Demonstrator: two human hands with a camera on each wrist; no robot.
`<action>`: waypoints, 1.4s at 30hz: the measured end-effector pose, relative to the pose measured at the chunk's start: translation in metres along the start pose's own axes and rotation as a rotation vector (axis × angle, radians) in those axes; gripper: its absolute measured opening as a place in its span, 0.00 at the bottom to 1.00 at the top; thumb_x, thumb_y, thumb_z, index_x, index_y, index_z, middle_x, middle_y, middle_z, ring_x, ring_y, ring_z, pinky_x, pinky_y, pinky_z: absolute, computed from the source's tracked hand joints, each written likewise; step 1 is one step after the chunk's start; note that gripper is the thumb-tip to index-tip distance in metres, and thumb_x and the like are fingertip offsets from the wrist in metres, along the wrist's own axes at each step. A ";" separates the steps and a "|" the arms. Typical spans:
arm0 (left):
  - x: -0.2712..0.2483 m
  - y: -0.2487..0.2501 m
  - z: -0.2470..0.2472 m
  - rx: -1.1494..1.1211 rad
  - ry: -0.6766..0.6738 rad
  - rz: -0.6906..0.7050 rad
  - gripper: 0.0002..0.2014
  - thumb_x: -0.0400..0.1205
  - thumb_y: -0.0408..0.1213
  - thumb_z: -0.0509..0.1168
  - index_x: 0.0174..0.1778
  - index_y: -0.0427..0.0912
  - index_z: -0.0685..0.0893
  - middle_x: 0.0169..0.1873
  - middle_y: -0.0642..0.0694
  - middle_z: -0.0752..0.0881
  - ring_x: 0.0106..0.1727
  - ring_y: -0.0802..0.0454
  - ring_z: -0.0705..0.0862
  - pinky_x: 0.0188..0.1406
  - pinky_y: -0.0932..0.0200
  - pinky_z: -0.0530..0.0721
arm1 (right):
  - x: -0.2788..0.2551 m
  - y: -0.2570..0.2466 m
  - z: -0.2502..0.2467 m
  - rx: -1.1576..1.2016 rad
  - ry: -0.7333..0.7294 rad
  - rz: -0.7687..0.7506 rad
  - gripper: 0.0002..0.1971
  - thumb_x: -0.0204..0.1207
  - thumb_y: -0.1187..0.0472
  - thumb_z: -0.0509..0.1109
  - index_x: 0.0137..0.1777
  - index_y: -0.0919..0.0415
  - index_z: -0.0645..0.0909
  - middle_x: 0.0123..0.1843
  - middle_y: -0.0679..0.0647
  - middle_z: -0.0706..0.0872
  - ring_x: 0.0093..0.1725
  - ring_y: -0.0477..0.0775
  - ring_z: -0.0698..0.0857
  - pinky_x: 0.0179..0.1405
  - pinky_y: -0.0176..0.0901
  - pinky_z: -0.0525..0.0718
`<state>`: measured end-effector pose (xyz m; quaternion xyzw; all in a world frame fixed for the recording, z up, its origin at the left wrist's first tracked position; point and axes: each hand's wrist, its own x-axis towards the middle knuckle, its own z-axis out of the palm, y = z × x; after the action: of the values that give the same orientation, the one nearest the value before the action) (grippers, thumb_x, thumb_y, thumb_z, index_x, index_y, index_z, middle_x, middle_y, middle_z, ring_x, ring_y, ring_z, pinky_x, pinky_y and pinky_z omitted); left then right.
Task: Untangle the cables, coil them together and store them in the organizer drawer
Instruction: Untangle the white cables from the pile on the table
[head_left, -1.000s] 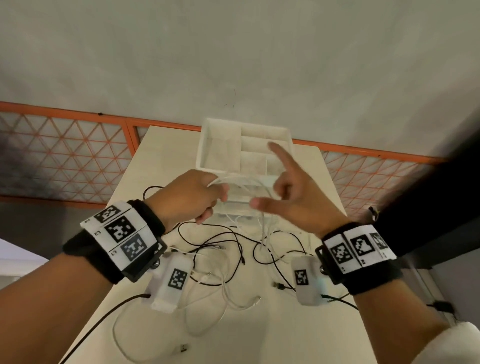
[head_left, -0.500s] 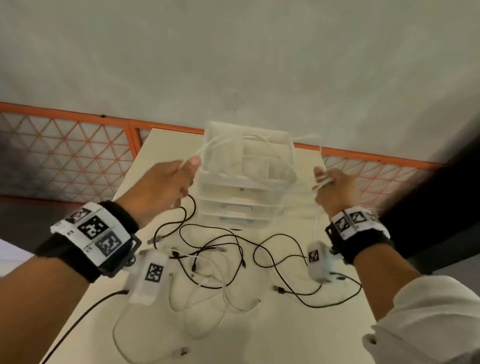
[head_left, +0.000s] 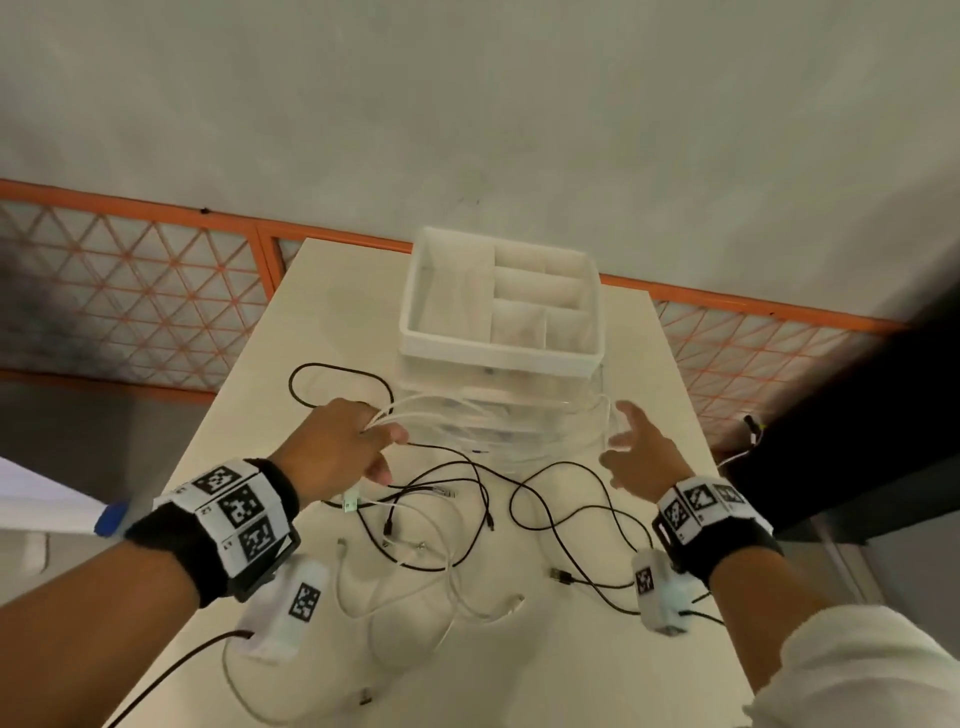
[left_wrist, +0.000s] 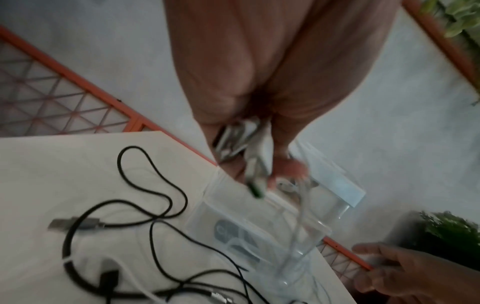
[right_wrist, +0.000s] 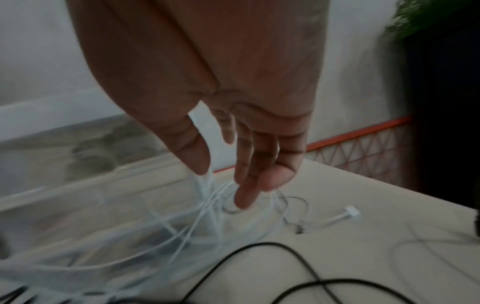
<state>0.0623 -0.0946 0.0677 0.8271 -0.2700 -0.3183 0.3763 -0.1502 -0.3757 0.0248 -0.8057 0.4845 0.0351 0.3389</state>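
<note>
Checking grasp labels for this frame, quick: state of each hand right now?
Left hand: closed, gripping a bunch of white cable loops.
Right hand: open, fingers extended, the white cable's loops draped over its fingertips.

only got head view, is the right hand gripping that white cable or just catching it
Observer: Just catching it. On the right wrist view the right hand has nearly straight fingers, and loops of the white cable hang off the tips.
Operator: left one?
Observer: The left hand has the strands bunched between curled fingers and palm.
Operator: anything in the organizer
Observer: A grey patch shows on a clear drawer of the organizer. I cannot tell if it is a label or contents.
</note>
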 end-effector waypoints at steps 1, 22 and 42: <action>0.000 -0.001 0.003 -0.022 0.008 0.008 0.10 0.86 0.38 0.63 0.48 0.42 0.89 0.33 0.43 0.92 0.25 0.53 0.80 0.16 0.68 0.72 | -0.011 -0.005 0.007 -0.023 0.016 -0.011 0.25 0.75 0.60 0.69 0.73 0.45 0.73 0.59 0.52 0.89 0.55 0.60 0.89 0.59 0.54 0.88; -0.048 -0.066 0.026 -0.160 -0.112 -0.433 0.09 0.84 0.35 0.61 0.45 0.35 0.84 0.27 0.43 0.74 0.21 0.49 0.75 0.25 0.58 0.72 | -0.133 -0.056 0.227 -0.593 -0.523 -0.798 0.10 0.76 0.52 0.66 0.46 0.54 0.87 0.50 0.52 0.81 0.43 0.57 0.80 0.40 0.45 0.72; -0.029 0.029 0.033 -0.463 -0.176 -0.279 0.21 0.90 0.50 0.55 0.49 0.38 0.87 0.22 0.48 0.79 0.26 0.53 0.82 0.24 0.64 0.76 | -0.137 -0.083 0.109 0.359 -0.266 -0.509 0.03 0.74 0.58 0.79 0.40 0.52 0.90 0.39 0.48 0.93 0.30 0.49 0.85 0.37 0.47 0.87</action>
<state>0.0135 -0.1061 0.0835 0.7174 -0.1055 -0.4908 0.4831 -0.1256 -0.1838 0.0364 -0.8167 0.2180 -0.0317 0.5334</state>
